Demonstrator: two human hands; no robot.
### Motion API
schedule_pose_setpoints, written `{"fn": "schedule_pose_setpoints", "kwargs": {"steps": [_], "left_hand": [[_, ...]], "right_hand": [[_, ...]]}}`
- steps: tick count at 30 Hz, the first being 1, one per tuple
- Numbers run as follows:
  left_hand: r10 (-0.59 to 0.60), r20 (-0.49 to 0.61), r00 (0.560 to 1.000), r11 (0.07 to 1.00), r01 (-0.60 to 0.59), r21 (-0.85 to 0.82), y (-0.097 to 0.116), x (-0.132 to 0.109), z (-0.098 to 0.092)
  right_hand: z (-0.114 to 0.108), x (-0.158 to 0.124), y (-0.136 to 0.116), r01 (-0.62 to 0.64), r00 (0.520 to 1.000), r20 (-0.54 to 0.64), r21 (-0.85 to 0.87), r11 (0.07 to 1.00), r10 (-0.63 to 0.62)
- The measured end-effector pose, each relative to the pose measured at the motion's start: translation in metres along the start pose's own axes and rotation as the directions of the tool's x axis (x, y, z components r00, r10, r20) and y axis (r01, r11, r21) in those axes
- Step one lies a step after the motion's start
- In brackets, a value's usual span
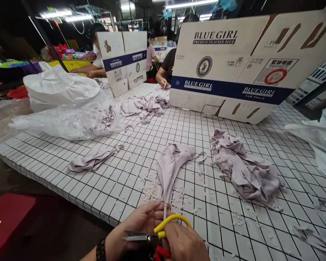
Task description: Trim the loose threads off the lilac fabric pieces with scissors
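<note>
A thin lilac cloth garment (170,163) lies on the table in front of me, its narrow strap drawn towards my hands. My left hand (145,219), with a dark beaded bracelet at the wrist, is closed about the strap end, its fingers partly behind the strap. In my right hand (183,241) are scissors (141,237) with yellow and red handles, blades pointing left across my left palm. My right fingertips are close to the strap; whether they touch it is hidden. Small pale cloth snippets (151,190) are scattered around the garment.
The table (141,159) has a checked cover. A lilac heap (244,170) lies right, a single piece (93,159) left, another pile (146,107) farther back. Beer cartons (222,65) stand behind. A clear plastic bag (70,121) lies left. Co-workers sit across the table.
</note>
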State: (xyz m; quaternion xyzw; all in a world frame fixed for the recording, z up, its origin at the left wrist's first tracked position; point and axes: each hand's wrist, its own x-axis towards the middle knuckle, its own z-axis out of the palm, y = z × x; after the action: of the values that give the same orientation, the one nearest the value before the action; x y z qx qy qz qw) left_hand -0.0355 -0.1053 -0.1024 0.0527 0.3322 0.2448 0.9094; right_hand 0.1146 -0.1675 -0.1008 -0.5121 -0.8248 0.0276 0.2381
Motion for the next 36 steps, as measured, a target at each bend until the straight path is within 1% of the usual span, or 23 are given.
{"fn": "schedule_pose_setpoints", "kwargs": {"steps": [2, 5, 7, 9, 11, 12, 13, 14, 16, 19, 20, 21, 22, 23, 25, 26, 27, 28, 29, 31, 33, 34, 36], "left_hand": [[0.061, -0.085, 0.995, 0.987, -0.047, 0.152, 0.003, -0.004, 0.004], [0.152, -0.075, 0.985, 0.945, -0.123, 0.303, 0.006, 0.004, 0.009], [0.185, -0.050, 0.981, 0.928, -0.158, 0.339, 0.007, 0.010, 0.011], [0.234, -0.041, 0.971, 0.903, -0.201, 0.380, 0.008, 0.012, 0.013], [0.293, -0.031, 0.956, 0.855, -0.247, 0.456, 0.010, 0.009, 0.017], [0.320, -0.024, 0.947, 0.826, -0.266, 0.497, 0.012, 0.007, 0.020], [0.340, -0.014, 0.940, 0.798, -0.281, 0.533, 0.013, 0.005, 0.024], [0.354, 0.001, 0.935, 0.771, -0.292, 0.565, 0.015, 0.003, 0.028], [0.376, 0.033, 0.926, 0.727, -0.317, 0.609, 0.018, 0.000, 0.036], [0.379, 0.089, 0.921, 0.682, -0.343, 0.646, 0.020, -0.001, 0.047], [0.382, 0.107, 0.918, 0.665, -0.354, 0.658, 0.021, -0.001, 0.050], [0.394, 0.124, 0.911, 0.638, -0.368, 0.676, 0.021, 0.000, 0.051], [0.418, 0.144, 0.897, 0.595, -0.390, 0.703, 0.022, 0.000, 0.052], [0.461, 0.167, 0.872, 0.530, -0.421, 0.736, 0.023, 0.001, 0.052], [0.573, 0.234, 0.785, 0.332, -0.483, 0.810, 0.024, 0.002, 0.050], [0.622, 0.276, 0.733, 0.218, -0.501, 0.838, 0.024, 0.002, 0.048], [0.655, 0.320, 0.684, 0.115, -0.510, 0.853, 0.024, 0.002, 0.046], [0.671, 0.361, 0.648, 0.036, -0.514, 0.857, 0.023, 0.002, 0.044], [0.668, 0.397, 0.629, -0.016, -0.521, 0.853, 0.022, 0.003, 0.042], [0.634, 0.454, 0.625, -0.046, -0.556, 0.830, 0.020, 0.005, 0.039], [0.600, 0.481, 0.639, -0.009, -0.596, 0.803, 0.018, 0.008, 0.036], [0.591, 0.484, 0.645, 0.017, -0.611, 0.792, 0.017, 0.009, 0.035], [0.596, 0.471, 0.650, 0.061, -0.622, 0.781, 0.016, 0.013, 0.033]], "right_hand": [[-0.002, -0.002, -0.007, -0.015, 0.999, 0.031, 0.005, 1.000, 0.015], [-0.006, -0.001, -0.009, -0.079, 0.993, 0.097, 0.059, 0.995, 0.073], [-0.011, 0.000, -0.004, -0.174, 0.977, 0.149, 0.160, 0.972, 0.151], [-0.021, 0.003, 0.008, -0.342, 0.937, 0.180, 0.282, 0.897, 0.300], [-0.033, 0.010, 0.025, -0.521, 0.852, 0.195, 0.394, 0.757, 0.485], [-0.037, 0.015, 0.034, -0.578, 0.809, 0.206, 0.449, 0.681, 0.551], [-0.040, 0.021, 0.042, -0.602, 0.783, 0.223, 0.507, 0.616, 0.581], [-0.040, 0.027, 0.048, -0.597, 0.778, 0.241, 0.574, 0.561, 0.581], [-0.032, 0.039, 0.055, -0.537, 0.808, 0.295, 0.725, 0.433, 0.510], [-0.012, 0.052, 0.054, -0.486, 0.824, 0.407, 0.866, 0.122, 0.394], [-0.006, 0.055, 0.053, -0.469, 0.820, 0.422, 0.882, 0.034, 0.386], [-0.003, 0.057, 0.052, -0.446, 0.814, 0.410, 0.895, -0.009, 0.411], [-0.001, 0.058, 0.053, -0.417, 0.804, 0.368, 0.909, 0.002, 0.467], [-0.002, 0.059, 0.054, -0.391, 0.794, 0.305, 0.918, 0.059, 0.526], [-0.009, 0.059, 0.057, -0.372, 0.783, 0.187, 0.905, 0.206, 0.593], [-0.013, 0.059, 0.059, -0.382, 0.785, 0.171, 0.890, 0.249, 0.595], [-0.017, 0.058, 0.059, -0.394, 0.790, 0.184, 0.883, 0.254, 0.585], [-0.019, 0.057, 0.059, -0.408, 0.791, 0.220, 0.885, 0.224, 0.571], [-0.020, 0.056, 0.058, -0.421, 0.787, 0.261, 0.890, 0.176, 0.560], [-0.017, 0.054, 0.055, -0.431, 0.775, 0.323, 0.899, 0.081, 0.543], [-0.011, 0.052, 0.054, -0.434, 0.776, 0.355, 0.900, 0.034, 0.522], [-0.009, 0.050, 0.054, -0.442, 0.778, 0.366, 0.896, 0.032, 0.510], [-0.009, 0.046, 0.059, -0.472, 0.769, 0.368, 0.878, 0.076, 0.524]]}}
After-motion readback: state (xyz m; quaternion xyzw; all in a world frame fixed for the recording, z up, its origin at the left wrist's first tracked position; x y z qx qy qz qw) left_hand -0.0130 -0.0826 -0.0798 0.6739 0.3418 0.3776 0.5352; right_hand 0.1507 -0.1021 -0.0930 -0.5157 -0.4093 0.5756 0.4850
